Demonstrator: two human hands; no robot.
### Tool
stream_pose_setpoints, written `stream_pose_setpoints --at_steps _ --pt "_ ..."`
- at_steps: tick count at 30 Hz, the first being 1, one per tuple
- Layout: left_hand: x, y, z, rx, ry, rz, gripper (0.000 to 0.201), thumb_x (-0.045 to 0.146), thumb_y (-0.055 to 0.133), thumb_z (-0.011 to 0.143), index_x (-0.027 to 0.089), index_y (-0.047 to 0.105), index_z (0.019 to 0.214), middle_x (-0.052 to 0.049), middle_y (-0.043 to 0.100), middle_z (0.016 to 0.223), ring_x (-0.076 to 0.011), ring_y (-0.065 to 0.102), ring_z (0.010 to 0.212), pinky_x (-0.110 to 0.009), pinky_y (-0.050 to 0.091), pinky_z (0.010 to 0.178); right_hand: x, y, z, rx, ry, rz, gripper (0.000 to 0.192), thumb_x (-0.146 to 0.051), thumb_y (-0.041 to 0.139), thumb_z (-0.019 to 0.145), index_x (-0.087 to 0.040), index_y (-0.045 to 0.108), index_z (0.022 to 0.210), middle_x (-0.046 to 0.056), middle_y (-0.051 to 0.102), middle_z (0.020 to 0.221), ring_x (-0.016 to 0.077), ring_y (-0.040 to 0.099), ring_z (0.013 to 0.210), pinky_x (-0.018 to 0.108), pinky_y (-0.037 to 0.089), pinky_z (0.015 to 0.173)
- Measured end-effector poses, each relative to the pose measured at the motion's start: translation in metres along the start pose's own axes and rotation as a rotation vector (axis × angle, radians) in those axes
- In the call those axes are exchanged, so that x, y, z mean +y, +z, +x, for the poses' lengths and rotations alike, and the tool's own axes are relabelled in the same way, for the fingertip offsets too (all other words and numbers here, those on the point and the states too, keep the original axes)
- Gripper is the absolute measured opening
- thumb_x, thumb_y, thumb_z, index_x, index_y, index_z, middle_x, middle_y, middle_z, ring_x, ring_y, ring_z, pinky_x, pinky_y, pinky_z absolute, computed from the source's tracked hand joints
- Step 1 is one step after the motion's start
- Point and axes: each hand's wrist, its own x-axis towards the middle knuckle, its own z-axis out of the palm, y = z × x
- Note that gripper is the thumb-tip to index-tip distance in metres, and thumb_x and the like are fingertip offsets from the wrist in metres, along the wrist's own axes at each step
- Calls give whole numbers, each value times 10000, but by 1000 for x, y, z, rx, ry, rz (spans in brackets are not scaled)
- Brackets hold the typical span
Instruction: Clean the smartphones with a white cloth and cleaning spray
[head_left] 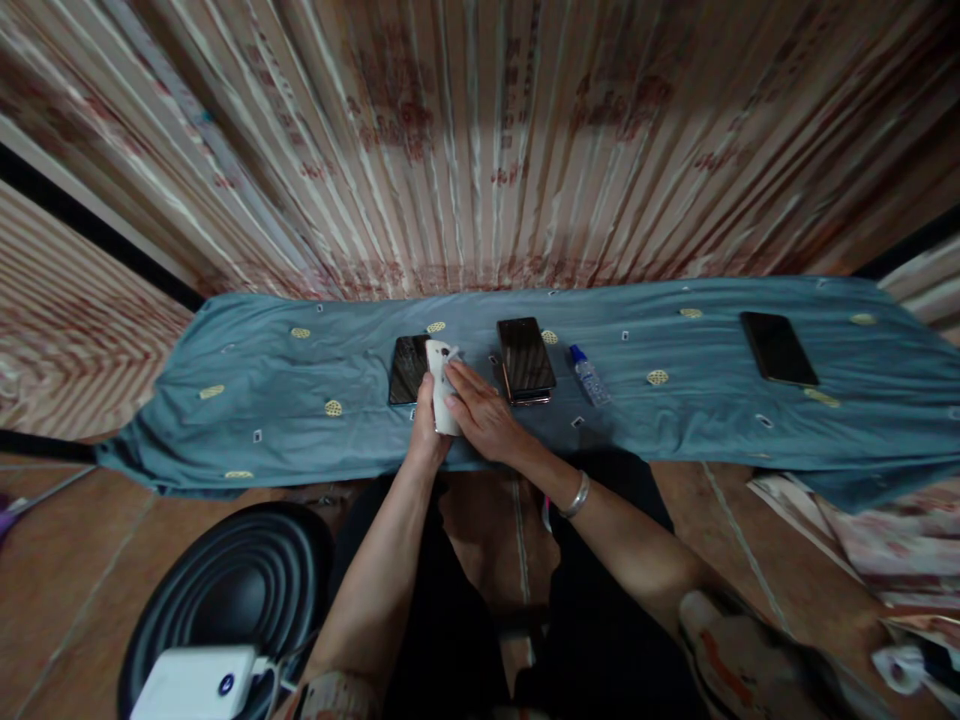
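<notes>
A white smartphone [442, 400] is held up on edge above the cloth, its back with the dark camera spot turned toward my right side. My left hand [426, 425] is closed around its lower left edge. Against the phone's back lie the fingers of my right hand [484, 412], pressed close together. A small white piece [451, 354] pokes out at those fingertips; I cannot tell what it is. Partly behind the white phone, a dark smartphone [409, 367] with a marked or cracked-looking screen lies on the cloth.
Stacked dark phones [526, 355] lie right of my hands, beside a clear bottle with a blue cap [589, 375]. Another dark phone [778, 348] lies far right on the blue-green cloth [675, 425]. Below left, a white power bank [196, 685] rests on a black ringed stool [225, 590]. Curtains [465, 150] hang behind.
</notes>
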Motion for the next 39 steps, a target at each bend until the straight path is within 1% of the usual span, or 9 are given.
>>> stream_pose_setpoints --at_steps 4,7,11,15,21,28,33,37,39 --pt "0 0 -1 4 9 11 419 381 451 950 100 658 1182 -107 726 1154 -205 611 1218 -280 440 1074 -2 0 -1 -6 -10 -10 609 -443 296 1018 -50 415 1467 181 391 1545 239 326 1463 427 262 1231" --pt "-2 3 -4 -4 -27 29 424 375 423 966 106 639 1213 -111 718 1176 -211 608 1222 -306 461 1059 0 -2 1 10 5 -4 586 -436 309 1016 -92 406 1481 149 391 1551 228 321 1466 433 257 1234" --pt "-5 3 -4 -26 -76 54 411 395 425 965 160 639 1226 -90 700 1227 -220 612 1218 -328 495 1025 2 -4 2 22 29 -1 556 -420 316 1017 -157 381 1503 100 386 1562 210 308 1471 433 250 1238" --pt "-5 -1 0 -25 -36 28 413 408 444 949 142 657 1183 -99 713 1191 -218 614 1216 -308 485 1033 -1 -3 1 -5 -4 7 565 -420 316 1017 -131 389 1497 122 393 1556 221 321 1466 432 265 1231" --pt "-3 -3 2 -19 12 7 429 446 477 925 128 679 1130 -101 734 1128 -215 612 1217 -294 457 1059 -5 0 -1 -22 -44 27 525 -393 338 1012 -172 421 1482 107 436 1531 232 352 1450 461 297 1214" --pt "-9 1 -1 -23 -17 26 380 380 476 942 141 667 1168 -92 706 1198 -202 589 1248 -271 464 1036 -3 -6 2 -13 6 5 572 -417 308 1013 -104 407 1481 144 391 1553 234 322 1465 443 266 1229" --pt "-6 3 -2 2 -20 19 408 388 415 974 116 673 1134 -114 704 1200 -186 583 1256 -265 444 1058 -5 -5 2 -27 -12 -16 591 -414 293 1012 -42 445 1446 190 423 1523 241 353 1449 422 278 1226" --pt "-2 3 -2 25 11 -7 416 412 379 990 165 707 1059 -73 722 1168 -156 577 1265 -215 430 1060 -8 -2 0 -32 -54 -2 545 -403 310 1012 -122 443 1459 143 440 1522 236 357 1447 465 312 1208" --pt "-2 3 -3 12 14 -2 424 413 363 996 174 705 1071 -64 715 1188 -150 566 1279 -214 428 1062 -7 -2 0 -26 -60 1 534 -401 315 1012 -144 439 1464 128 445 1521 228 351 1450 468 308 1210"
